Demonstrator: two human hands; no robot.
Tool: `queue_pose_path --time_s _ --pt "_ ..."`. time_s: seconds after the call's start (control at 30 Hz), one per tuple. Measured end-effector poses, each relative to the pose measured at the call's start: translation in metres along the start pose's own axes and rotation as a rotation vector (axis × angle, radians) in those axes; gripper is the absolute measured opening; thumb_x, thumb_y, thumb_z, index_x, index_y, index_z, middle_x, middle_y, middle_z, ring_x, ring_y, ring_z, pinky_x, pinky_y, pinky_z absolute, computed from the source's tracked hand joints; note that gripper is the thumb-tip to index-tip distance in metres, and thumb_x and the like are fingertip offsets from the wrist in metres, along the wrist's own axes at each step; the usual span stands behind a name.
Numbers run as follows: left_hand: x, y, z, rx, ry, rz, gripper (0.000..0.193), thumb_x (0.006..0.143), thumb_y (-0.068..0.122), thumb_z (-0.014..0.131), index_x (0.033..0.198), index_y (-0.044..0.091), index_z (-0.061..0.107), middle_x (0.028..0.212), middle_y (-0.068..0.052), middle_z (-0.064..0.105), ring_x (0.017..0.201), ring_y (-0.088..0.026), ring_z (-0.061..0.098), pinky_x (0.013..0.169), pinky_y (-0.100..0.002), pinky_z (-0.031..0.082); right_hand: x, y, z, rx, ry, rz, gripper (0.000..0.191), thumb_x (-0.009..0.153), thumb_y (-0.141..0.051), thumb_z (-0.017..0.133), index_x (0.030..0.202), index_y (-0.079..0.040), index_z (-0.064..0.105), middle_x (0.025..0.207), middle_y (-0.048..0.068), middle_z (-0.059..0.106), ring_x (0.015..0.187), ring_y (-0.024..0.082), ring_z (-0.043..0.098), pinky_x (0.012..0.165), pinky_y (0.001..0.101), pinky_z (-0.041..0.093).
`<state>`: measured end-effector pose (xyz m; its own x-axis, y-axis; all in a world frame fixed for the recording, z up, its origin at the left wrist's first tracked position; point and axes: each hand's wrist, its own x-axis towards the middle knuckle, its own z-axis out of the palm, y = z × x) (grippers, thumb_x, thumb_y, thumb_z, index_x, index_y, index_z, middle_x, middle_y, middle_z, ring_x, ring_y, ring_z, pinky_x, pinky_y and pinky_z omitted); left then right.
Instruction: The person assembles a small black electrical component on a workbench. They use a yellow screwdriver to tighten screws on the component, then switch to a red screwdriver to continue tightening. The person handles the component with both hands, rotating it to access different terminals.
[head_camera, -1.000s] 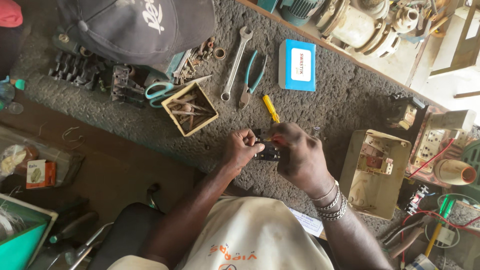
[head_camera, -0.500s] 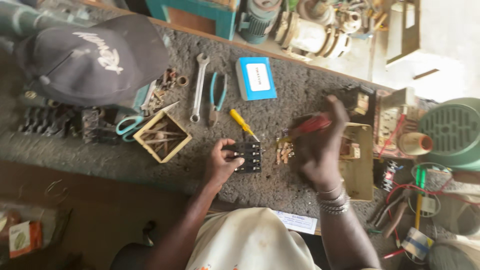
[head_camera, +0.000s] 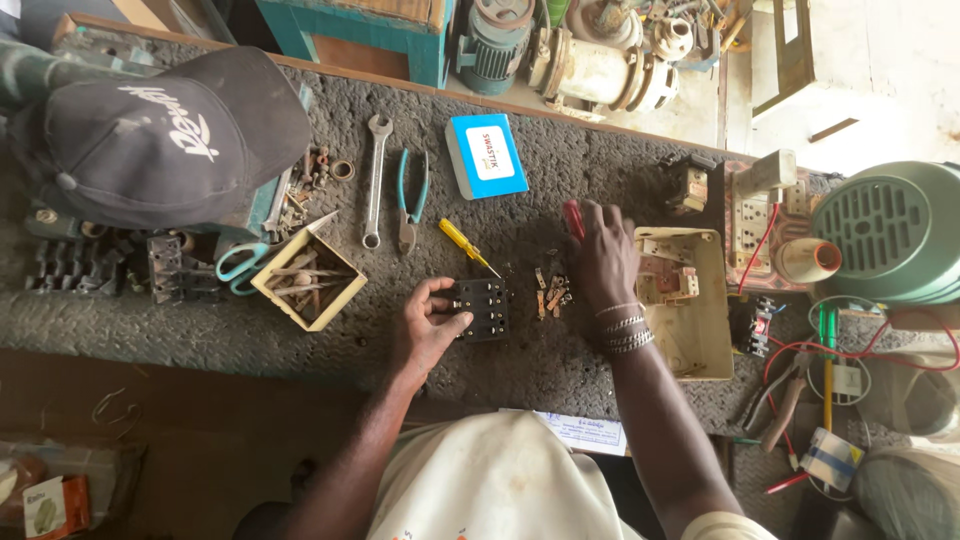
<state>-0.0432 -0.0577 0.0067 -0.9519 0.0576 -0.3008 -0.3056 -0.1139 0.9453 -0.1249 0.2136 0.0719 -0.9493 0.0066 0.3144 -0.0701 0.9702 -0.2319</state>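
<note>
My left hand (head_camera: 425, 325) grips a small black terminal block (head_camera: 482, 308) that lies on the dark bench mat (head_camera: 520, 365). My right hand (head_camera: 600, 255) rests palm down to the right of it, fingers closed on a red-handled tool (head_camera: 573, 218). Small brass parts (head_camera: 552, 290) lie scattered between the block and my right hand. A yellow-handled screwdriver (head_camera: 462, 241) lies just above the block, its tip pointing at it.
A spanner (head_camera: 375, 175), teal-handled pliers (head_camera: 410, 195), a blue box (head_camera: 486, 155), a small wooden box of rusty bits (head_camera: 305, 278), scissors (head_camera: 240, 263) and a dark cap (head_camera: 160, 135) lie left. A beige switch housing (head_camera: 690, 305), a green fan cover (head_camera: 885, 235) and wires (head_camera: 830, 350) sit right.
My right hand has come down from the beige housing toward the bench, still with the red-handled tool. The left hand stays on the black block. The view has shifted a little.
</note>
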Motion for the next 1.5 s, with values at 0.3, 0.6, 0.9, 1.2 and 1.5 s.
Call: queue_pose_path --time_s 0.3,0.6,0.9,1.2,1.5 --pt "-0.001 0.007 -0.003 0.012 -0.027 0.063 0.058 0.079 0.006 0.081 0.132 0.004 0.057 0.102 -0.013 0.072 0.087 -0.016 0.074 0.073 -0.029 0.061 -0.023 -0.039 -0.035 0.218 -0.199 -0.283 0.020 0.078 -0.011 0.077 0.096 -0.018 0.081 0.094 0.003 0.070 0.096 0.032 0.059 0.085 0.0441 0.047" --pt "-0.022 0.076 -0.005 0.590 0.038 0.361 0.044 0.083 0.012 0.084 0.125 0.009 0.068 0.117 -0.010 0.071 0.093 -0.017 0.075 0.073 -0.030 0.065 -0.031 -0.059 -0.040 1.025 -0.345 0.086 0.015 0.089 -0.003 0.073 0.104 -0.007 0.072 0.098 0.007 0.078 0.089 0.013 0.077 0.081 0.0275 0.063" --pt "-0.020 0.100 0.000 0.469 -0.050 0.519 0.038 0.081 0.002 0.080 0.118 0.006 0.072 0.097 -0.009 0.080 0.085 -0.015 0.079 0.075 -0.029 0.066 -0.038 -0.107 -0.057 0.728 -0.250 -0.402 0.029 0.078 -0.001 0.080 0.105 -0.010 0.078 0.098 0.006 0.078 0.083 0.020 0.076 0.074 0.0316 0.061" --pt "0.005 0.035 -0.014 0.033 0.108 0.200 0.011 0.092 0.006 0.074 0.102 0.003 0.077 0.087 -0.008 0.079 0.080 -0.014 0.078 0.069 -0.030 0.067 -0.032 -0.106 -0.060 0.242 -0.574 -0.422 0.113 0.051 -0.030 0.099 0.148 -0.009 0.046 0.149 0.015 0.048 0.135 0.037 0.045 0.105 0.0505 0.038" --pt "0.012 0.017 -0.018 0.217 0.372 0.173 0.009 0.086 0.009 0.079 0.095 0.006 0.079 0.084 -0.004 0.079 0.072 -0.011 0.074 0.063 -0.025 0.061 -0.050 -0.098 -0.047 0.379 -0.480 -0.443 0.094 0.057 -0.023 0.091 0.142 -0.011 0.051 0.141 0.011 0.056 0.132 0.032 0.049 0.114 0.0468 0.040"
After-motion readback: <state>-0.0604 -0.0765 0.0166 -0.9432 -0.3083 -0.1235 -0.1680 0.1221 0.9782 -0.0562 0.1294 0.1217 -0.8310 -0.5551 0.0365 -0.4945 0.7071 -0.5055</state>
